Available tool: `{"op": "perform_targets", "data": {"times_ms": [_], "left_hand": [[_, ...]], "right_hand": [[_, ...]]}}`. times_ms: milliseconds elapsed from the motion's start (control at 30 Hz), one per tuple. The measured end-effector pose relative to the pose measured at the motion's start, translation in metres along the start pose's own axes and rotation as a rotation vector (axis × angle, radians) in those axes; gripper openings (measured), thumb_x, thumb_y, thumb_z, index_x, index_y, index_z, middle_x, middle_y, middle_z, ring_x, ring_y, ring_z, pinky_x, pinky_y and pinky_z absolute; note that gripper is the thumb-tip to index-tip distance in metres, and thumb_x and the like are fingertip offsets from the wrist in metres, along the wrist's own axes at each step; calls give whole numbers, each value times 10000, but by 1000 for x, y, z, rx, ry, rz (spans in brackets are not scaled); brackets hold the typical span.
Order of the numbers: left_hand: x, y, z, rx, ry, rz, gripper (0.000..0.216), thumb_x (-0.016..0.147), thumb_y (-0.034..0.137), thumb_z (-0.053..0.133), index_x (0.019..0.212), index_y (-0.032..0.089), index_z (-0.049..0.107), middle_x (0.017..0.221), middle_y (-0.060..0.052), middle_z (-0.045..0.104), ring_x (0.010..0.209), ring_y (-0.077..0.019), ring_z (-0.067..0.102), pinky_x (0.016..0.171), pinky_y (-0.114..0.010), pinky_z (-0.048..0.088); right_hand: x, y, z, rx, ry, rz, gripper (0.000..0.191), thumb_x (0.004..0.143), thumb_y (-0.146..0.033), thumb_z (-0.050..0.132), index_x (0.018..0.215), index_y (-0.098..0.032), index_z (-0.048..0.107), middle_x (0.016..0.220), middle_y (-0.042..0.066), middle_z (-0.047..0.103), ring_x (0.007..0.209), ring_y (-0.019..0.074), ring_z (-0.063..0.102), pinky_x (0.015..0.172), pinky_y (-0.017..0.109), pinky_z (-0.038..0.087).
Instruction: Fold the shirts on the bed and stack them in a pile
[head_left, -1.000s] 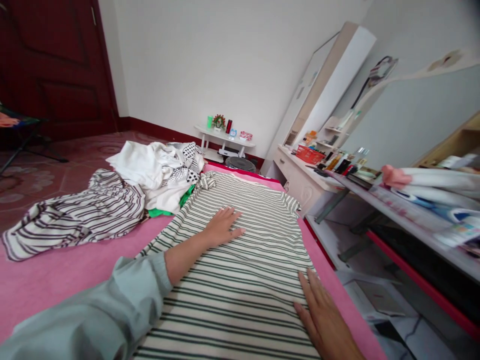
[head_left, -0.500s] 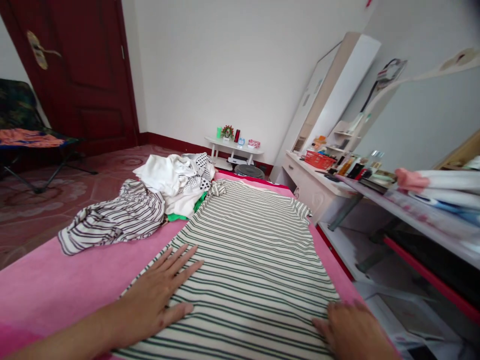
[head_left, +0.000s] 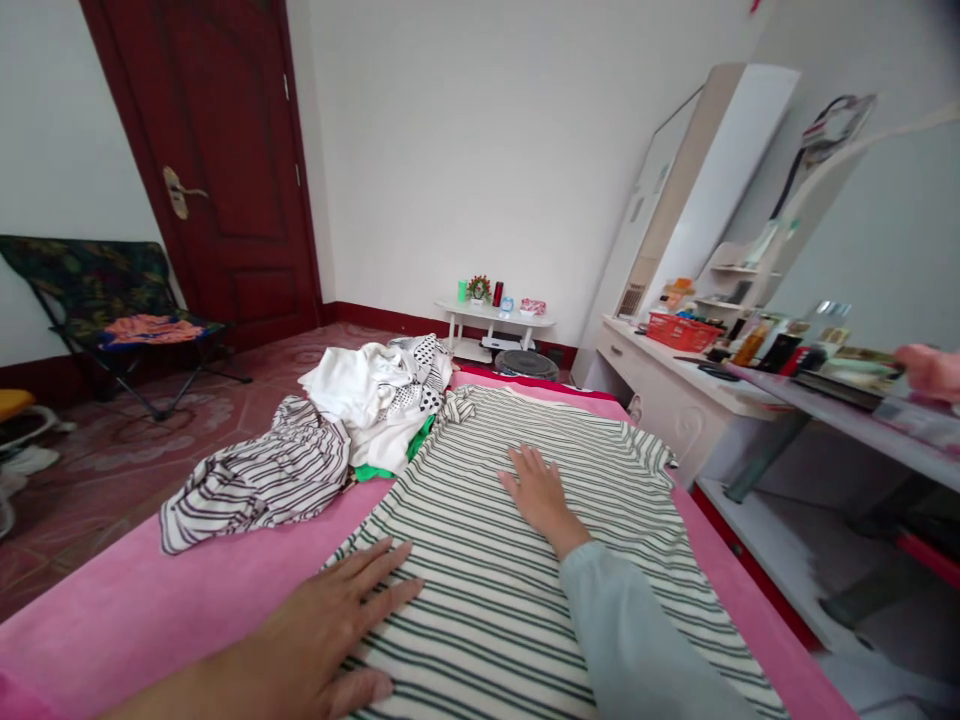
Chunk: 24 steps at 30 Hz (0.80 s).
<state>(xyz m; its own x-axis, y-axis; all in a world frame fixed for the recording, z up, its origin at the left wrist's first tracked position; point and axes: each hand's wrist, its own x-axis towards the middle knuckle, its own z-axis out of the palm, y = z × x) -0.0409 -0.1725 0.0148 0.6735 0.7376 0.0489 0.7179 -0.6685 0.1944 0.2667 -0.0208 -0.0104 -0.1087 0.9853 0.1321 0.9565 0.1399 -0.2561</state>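
A white T-shirt with dark green stripes (head_left: pixel 480 560) lies spread out on the pink bedding (head_left: pixel 225 560), its neck end farthest from me. My left hand (head_left: pixel 330 625) rests flat on the shirt's left side near the bottom, fingers apart. Farther up, my right hand (head_left: pixel 536 490) lies palm down on the middle of the shirt with its fingers stretched out. A pale sleeve covers that forearm. Neither hand holds anything. Left of the shirt is a heap of white clothes (head_left: pixel 367 390), and a crumpled striped garment (head_left: pixel 262 470) lies beside the heap.
A folding chair (head_left: pixel 127 290) with an orange cloth stands before the red door (head_left: pixel 217 170). A low white table (head_left: pixel 495 312) is by the far wall. On the right are a white dresser (head_left: pixel 675 385) with a red basket (head_left: pixel 682 332) and a small raised table (head_left: pixel 847 410).
My right hand has moved from the shirt's lower right edge up to its middle and opened flat. My left hand stays on the left side. The view has turned somewhat left.
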Motion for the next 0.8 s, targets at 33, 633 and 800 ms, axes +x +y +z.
{"op": "perform_targets", "data": {"times_ms": [33, 633, 800], "left_hand": [[9, -1, -5, -15, -19, -15, 593, 794, 476, 593, 1361, 420, 431, 1444, -7, 429, 1253, -287, 475, 1000, -414, 439], [297, -82, -14, 16, 304, -516, 438, 863, 167, 445, 1295, 144, 505, 1248, -200, 551, 1205, -331, 467, 944, -466, 408], [302, -117, -44, -196, 462, -726, 318, 834, 306, 526, 1042, 107, 663, 972, -199, 671, 1063, -334, 582, 881, -408, 447]], "right_hand": [[1, 3, 8, -1, 55, -8, 528, 936, -451, 390, 1393, -188, 412, 1503, 129, 302, 1391, 290, 233, 1090, 553, 157], [4, 24, 17, 208, 176, -43, 365, 896, -361, 491, 1220, -225, 592, 1411, 67, 460, 1326, 257, 356, 1101, 486, 210], [6, 24, 17, 225, 192, -41, 342, 875, -344, 523, 1187, -239, 612, 1382, 59, 492, 1313, 254, 372, 1096, 477, 225]]}}
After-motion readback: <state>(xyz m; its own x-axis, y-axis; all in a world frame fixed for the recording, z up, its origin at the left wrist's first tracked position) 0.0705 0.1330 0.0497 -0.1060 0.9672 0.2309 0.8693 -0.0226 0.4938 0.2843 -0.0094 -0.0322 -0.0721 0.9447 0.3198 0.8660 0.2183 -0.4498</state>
